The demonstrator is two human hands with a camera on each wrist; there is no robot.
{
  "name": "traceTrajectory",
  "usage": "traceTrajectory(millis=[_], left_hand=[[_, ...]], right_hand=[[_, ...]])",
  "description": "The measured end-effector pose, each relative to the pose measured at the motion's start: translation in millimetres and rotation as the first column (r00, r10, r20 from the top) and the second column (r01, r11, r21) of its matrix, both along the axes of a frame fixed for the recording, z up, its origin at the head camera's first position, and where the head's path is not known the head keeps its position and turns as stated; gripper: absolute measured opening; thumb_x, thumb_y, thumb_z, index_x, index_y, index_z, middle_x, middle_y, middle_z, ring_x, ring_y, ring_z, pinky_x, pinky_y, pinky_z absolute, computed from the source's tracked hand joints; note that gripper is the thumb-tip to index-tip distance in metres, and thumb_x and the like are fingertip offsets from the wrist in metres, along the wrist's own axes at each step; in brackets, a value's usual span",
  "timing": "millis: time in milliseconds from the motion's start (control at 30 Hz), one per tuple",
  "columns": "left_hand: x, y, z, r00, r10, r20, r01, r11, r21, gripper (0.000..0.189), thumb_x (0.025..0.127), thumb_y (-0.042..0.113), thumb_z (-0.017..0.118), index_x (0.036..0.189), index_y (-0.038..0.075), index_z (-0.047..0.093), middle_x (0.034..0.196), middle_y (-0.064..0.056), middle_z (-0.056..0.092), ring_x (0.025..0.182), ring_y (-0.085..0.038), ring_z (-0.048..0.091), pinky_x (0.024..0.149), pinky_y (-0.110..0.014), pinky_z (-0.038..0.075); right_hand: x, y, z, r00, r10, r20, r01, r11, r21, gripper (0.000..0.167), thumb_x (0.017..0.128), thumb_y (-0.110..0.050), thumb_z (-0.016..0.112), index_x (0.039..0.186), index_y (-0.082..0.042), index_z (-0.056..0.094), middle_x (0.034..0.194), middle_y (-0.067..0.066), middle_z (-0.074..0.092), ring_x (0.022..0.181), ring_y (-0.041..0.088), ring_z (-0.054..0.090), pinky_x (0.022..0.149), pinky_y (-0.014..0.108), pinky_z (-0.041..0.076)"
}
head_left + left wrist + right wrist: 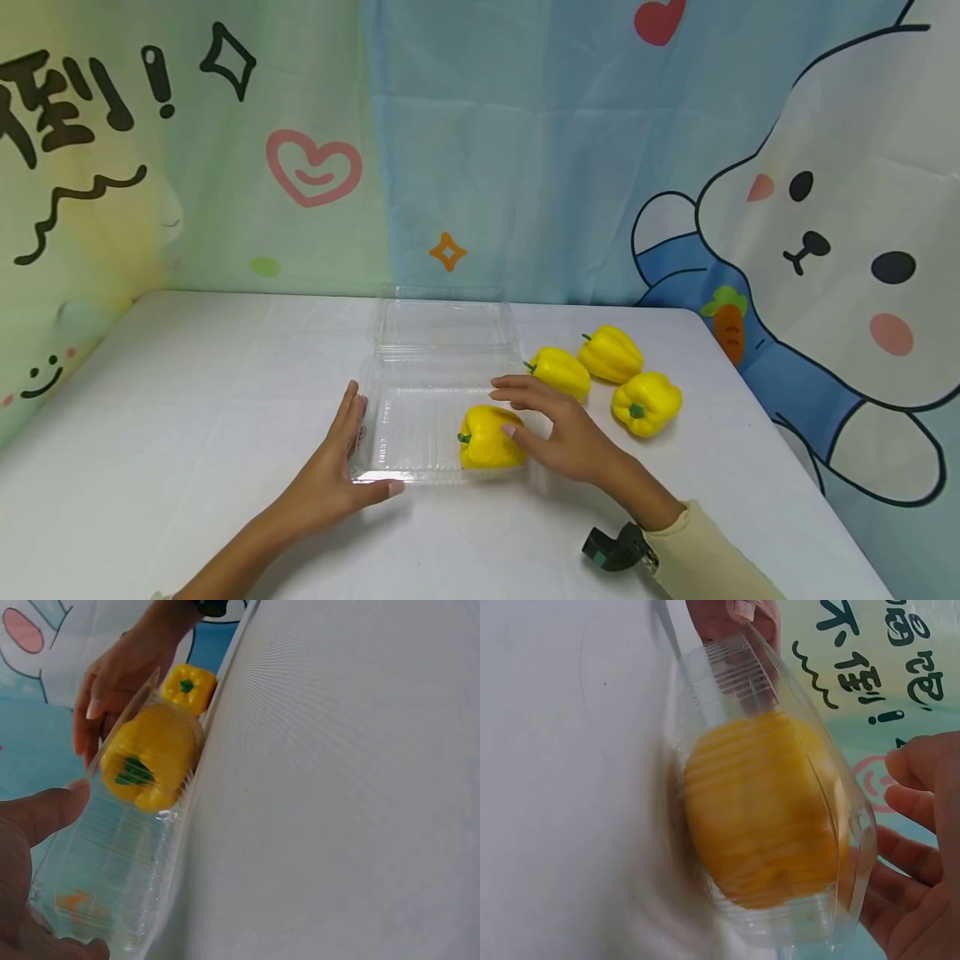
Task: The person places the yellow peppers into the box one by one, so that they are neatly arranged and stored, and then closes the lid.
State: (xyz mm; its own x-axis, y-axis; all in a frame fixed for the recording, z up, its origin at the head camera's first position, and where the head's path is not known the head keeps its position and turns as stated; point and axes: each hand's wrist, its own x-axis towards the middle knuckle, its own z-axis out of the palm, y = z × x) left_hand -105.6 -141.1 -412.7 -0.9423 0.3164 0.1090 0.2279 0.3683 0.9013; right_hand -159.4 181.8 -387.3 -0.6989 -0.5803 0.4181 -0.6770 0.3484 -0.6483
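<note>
1. A yellow bell pepper [487, 442] sits in the near right corner of a clear plastic clamshell container [412, 429], stem facing left, on a white-covered desk [225, 375].
2. A person's left hand [341, 468] braces the container, straight fingers along its left wall, thumb spread toward the front rim.
3. The right hand [561, 427] arches over the right side, fingers loosely extended and pinching nothing; whether its thumb touches the pepper cannot be told.
4. Three loose peppers [558, 372] [611, 354] [647, 404] wait beyond the right wall; the lid [446, 325] lies open at the back.
5. The step in hand appears to be packing, with one pepper in and three out.
6. The next move likely calls for the right hand to lift clear and reach for the nearest loose pepper while the left steadies the container.
</note>
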Motion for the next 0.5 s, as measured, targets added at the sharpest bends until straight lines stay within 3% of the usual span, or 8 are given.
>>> traceTrajectory(millis=[300, 500], left_hand=[[-0.2, 0.8, -0.2, 1.000, 0.002, -0.003, -0.002, 1.000, -0.001, 0.122, 0.074, 0.034, 0.086, 0.155, 0.001, 0.001, 0.161, 0.000, -0.013, 0.146, -0.031, 0.008, 0.103, -0.008, 0.015], [-0.4, 0.6, -0.2, 1.000, -0.002, -0.002, 0.002, 1.000, 0.005, 0.121, 0.074, 0.033, 0.086, 0.155, 0.001, 0.001, 0.161, 0.001, -0.013, 0.145, -0.032, 0.010, 0.102, -0.008, 0.017]], right_hand=[[-7.0, 10.9, -0.3, 0.994, -0.096, -0.054, 0.091, 0.992, -0.087, 0.038, 0.089, 0.003, 0.067, 0.125, -0.007, 0.064, 0.130, 0.006, 0.059, 0.122, 0.025, 0.052, 0.100, 0.031, 0.044], [-3.4, 9.6, 12.9, 0.976, -0.206, -0.065, 0.197, 0.973, -0.120, 0.038, 0.084, 0.009, 0.069, 0.121, 0.002, 0.063, 0.127, 0.015, 0.060, 0.127, 0.034, 0.047, 0.106, 0.024, 0.034]])
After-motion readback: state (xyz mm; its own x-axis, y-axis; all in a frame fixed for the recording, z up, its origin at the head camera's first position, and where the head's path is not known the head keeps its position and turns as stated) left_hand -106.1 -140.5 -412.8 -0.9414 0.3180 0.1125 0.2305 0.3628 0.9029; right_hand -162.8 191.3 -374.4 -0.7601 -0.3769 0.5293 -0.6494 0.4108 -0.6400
